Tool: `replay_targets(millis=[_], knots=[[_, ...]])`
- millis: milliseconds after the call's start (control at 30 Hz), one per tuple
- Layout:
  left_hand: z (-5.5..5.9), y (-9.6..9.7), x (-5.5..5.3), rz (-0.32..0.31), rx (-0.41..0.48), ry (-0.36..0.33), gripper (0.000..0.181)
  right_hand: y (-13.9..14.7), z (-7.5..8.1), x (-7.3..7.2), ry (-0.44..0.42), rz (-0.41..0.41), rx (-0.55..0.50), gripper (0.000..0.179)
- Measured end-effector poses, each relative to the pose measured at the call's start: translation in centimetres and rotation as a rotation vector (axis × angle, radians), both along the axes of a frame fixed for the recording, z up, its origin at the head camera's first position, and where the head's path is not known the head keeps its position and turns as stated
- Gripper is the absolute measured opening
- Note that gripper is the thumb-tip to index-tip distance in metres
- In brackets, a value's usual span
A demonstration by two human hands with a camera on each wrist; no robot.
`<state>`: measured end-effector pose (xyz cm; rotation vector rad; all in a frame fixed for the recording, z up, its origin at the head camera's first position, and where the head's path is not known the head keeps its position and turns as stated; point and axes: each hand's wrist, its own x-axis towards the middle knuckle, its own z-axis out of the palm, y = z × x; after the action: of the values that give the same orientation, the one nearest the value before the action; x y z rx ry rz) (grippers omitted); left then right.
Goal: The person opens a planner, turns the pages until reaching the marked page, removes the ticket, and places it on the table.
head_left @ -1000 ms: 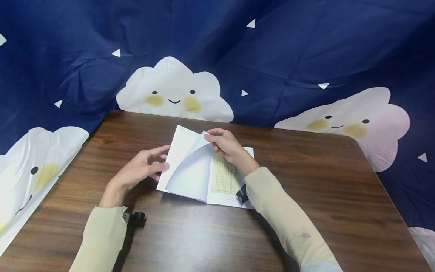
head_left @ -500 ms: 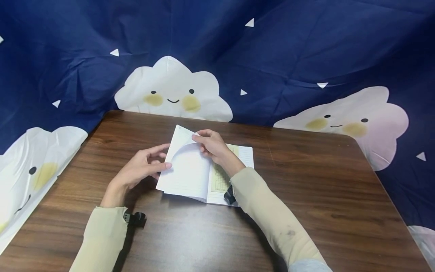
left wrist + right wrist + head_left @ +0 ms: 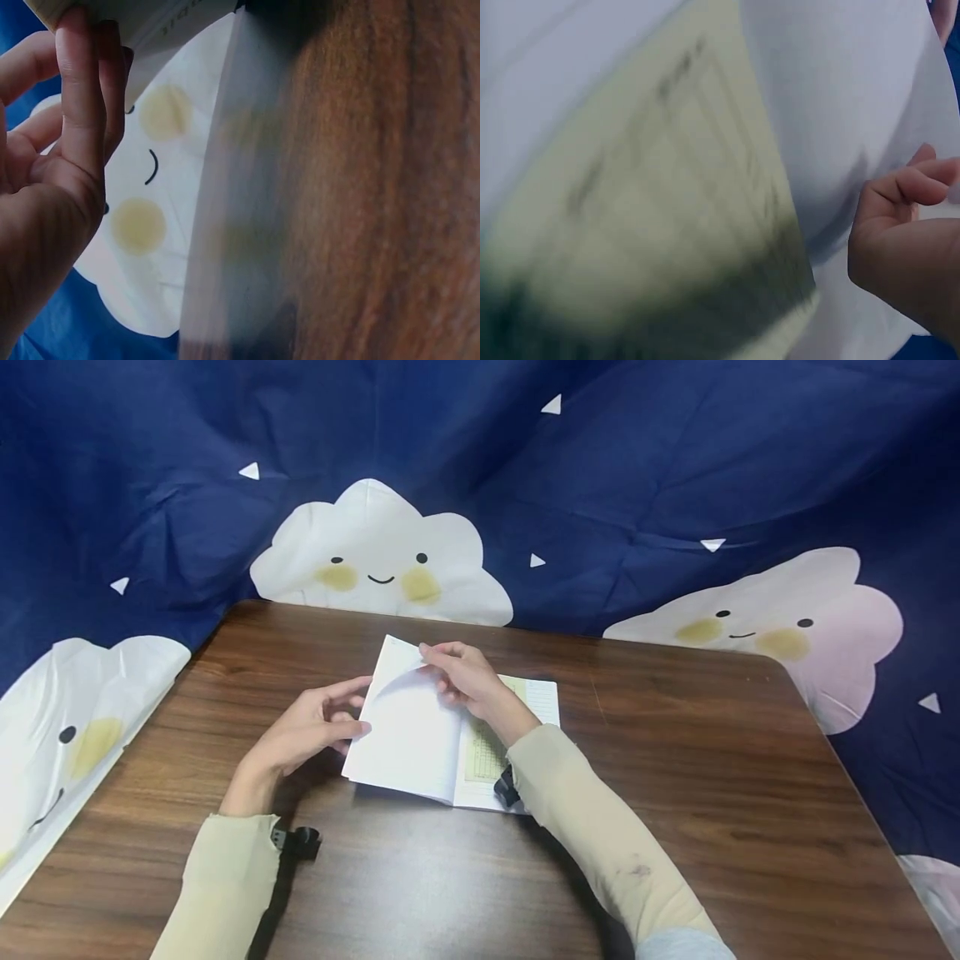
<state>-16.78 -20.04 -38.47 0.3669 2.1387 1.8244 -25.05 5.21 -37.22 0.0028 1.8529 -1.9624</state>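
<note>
An open notebook point(image 3: 405, 752) with white lined pages is on the table, its left side tilted up. My left hand point(image 3: 303, 735) holds the left edge, thumb on top and fingers behind. In the left wrist view, the fingers of the left hand point(image 3: 67, 142) reach the cover point(image 3: 169, 26). Near the top of the left side, my right hand point(image 3: 468, 685) pinches the upper corner of a curled page point(image 3: 408, 718). A yellow sheet with a printed grid point(image 3: 486, 756) lies on the right page, partly hidden by the right arm; it looms blurred in the right wrist view.
The brown wooden table point(image 3: 690, 793) extends around the notebook on all sides. Behind it hangs a dark blue curtain point(image 3: 615, 460) with cloud prints. A small black camera point(image 3: 303, 843) sits at the left wrist.
The right hand has moved left with the page's corner, laying the page over the left side and covering more of it. The left hand keeps its hold on the notebook's edge.
</note>
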Motion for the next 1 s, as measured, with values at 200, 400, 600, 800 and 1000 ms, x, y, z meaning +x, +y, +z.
replay_targets(millis=[200,400,600,800,1000], knots=[[0.3,-0.3,0.0,0.011,-0.061,0.026,0.064,3.1,1.0,-0.5,0.091,0.076,0.142,0.052],[0.3,-0.4,0.0,0.016,-0.096,0.025,0.062,7.3,0.5,-1.0,0.169,0.077,0.307,0.031],[0.2,-0.5,0.0,0.007,-0.105,0.024,0.062,11.1,-1.5,-1.4,0.343,0.215,0.645,0.041],[0.1,-0.4,0.0,0.000,-0.103,0.006,0.063,12.5,-2.2,-1.7,0.375,0.235,0.758,0.051],[0.0,-0.4,0.0,-0.001,-0.109,0.013,0.063,12.7,-2.4,-2.2,0.395,0.195,0.801,0.037]])
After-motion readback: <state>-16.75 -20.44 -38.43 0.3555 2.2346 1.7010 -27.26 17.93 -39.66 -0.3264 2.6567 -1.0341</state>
